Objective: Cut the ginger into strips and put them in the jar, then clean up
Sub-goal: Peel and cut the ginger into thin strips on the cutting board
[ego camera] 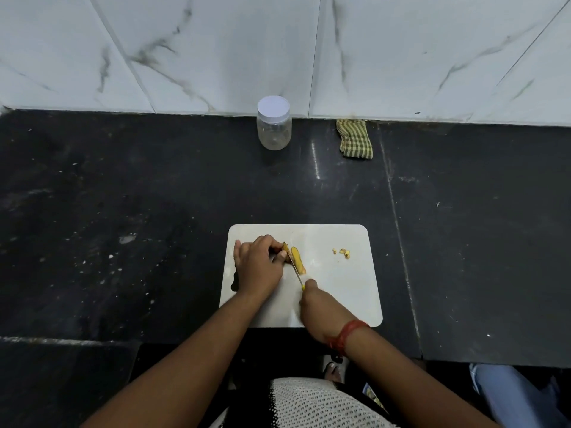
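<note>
Head view, looking down: a piece of ginger, yellow on its cut face, lies on a white cutting board near the board's left half. A second part of the ginger sits just to its left under the fingertips of the left hand, whose fingers are curled down over it, pinning it to the board. A knife with a thin blade stands between the two parts of ginger, its edge down on the board. The right hand is closed round the knife's yellow handle, of which only a sliver shows above the knuckles. A red thread band circles the right wrist.

Small ginger scraps lie on the board's right side, well apart from the knife. The board rests on a dark stone desk, close to its near edge.

At the far side of the desk, against a white marble-patterned wall, stands a clear jar with a white lid on; it looks empty. Near the jar, to its right, lies a folded green checked cloth, also touching the wall.
</note>
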